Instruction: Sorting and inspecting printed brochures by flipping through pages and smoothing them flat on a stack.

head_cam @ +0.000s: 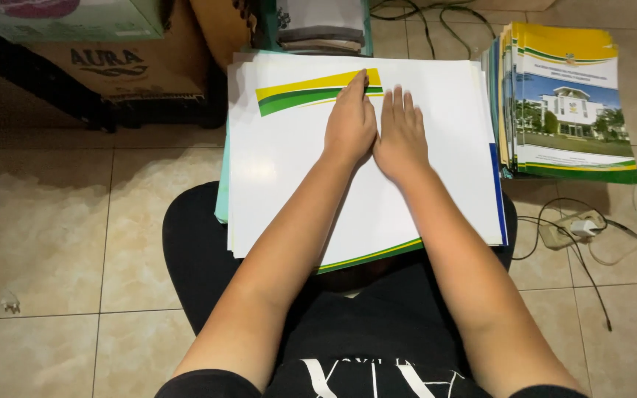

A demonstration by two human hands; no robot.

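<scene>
Both palms are hidden, pressed face down, so only the backs show. The left hand point(349, 121) lies flat and fully open on the top sheet point(289, 169), fingers together and pointing far, the fingertips reaching the yellow and green band point(296, 92) printed near the sheet's far edge. The right hand point(401, 133) lies flat beside it, also open, its fingers slightly spread on the white part of the sheet. The two hands touch along their inner edges. Neither grips anything; they only press down. Both forearms run straight out from the near edge and converge at the wrists, bare to the elbow.

The sheet tops a stack point(241, 221) of large white sheets resting across the person's lap, at the middle of the scene. Only the edges of the lower sheets show, with a teal edge at the left, a blue one at the right and a green and yellow stripe at the near edge. How many sheets there are cannot be told.

To the right, on the tiled floor point(53, 243), stands a pile of printed covers point(573, 103) showing a building; its right side is cut off. Near it lie cables and a power strip point(573, 228). At far left sits a cardboard box point(123, 63), partly out of frame. Folded cloth point(322, 33) lies beyond the stack, half hidden.
</scene>
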